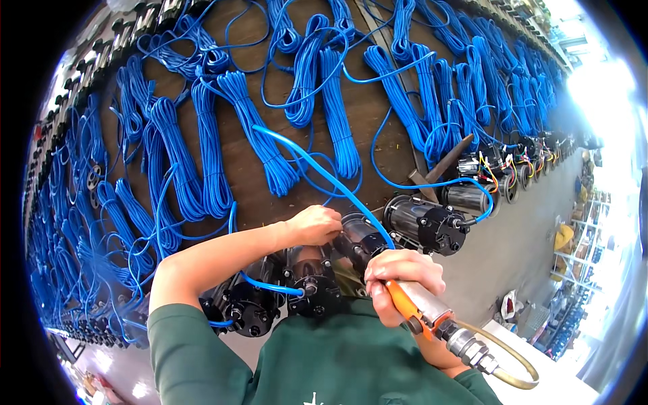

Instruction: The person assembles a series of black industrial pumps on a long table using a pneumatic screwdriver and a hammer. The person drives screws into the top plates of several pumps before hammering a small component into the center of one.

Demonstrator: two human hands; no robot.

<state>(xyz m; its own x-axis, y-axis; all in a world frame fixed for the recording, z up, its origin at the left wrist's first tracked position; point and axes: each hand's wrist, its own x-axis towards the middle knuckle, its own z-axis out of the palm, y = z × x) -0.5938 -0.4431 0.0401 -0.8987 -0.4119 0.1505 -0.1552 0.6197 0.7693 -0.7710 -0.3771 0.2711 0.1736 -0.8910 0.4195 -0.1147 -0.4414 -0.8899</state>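
Note:
My right hand (405, 280) is wrapped round an air tool (432, 310) with an orange lever and a silver body. A metal coupling and a tan hose (523, 379) trail from its rear; its working end is hidden by my fingers. My left hand (315, 225), fingers curled together, rests against a black cylindrical motor (361, 236) in front of me. What those fingers pinch, if anything, is hidden. A thick blue cable (324, 172) runs down over this motor to my right hand; its end does not show. Beside my left forearm stands another cylindrical motor (310, 270).
Coiled blue cables (341, 115) cover much of the brown bench (243, 37). A hammer (442, 165) lies right of centre. Another black motor (428, 223) sits at the bench edge, with several open, wired ones (499, 162) beyond. Shelving (587, 250) stands at the far right.

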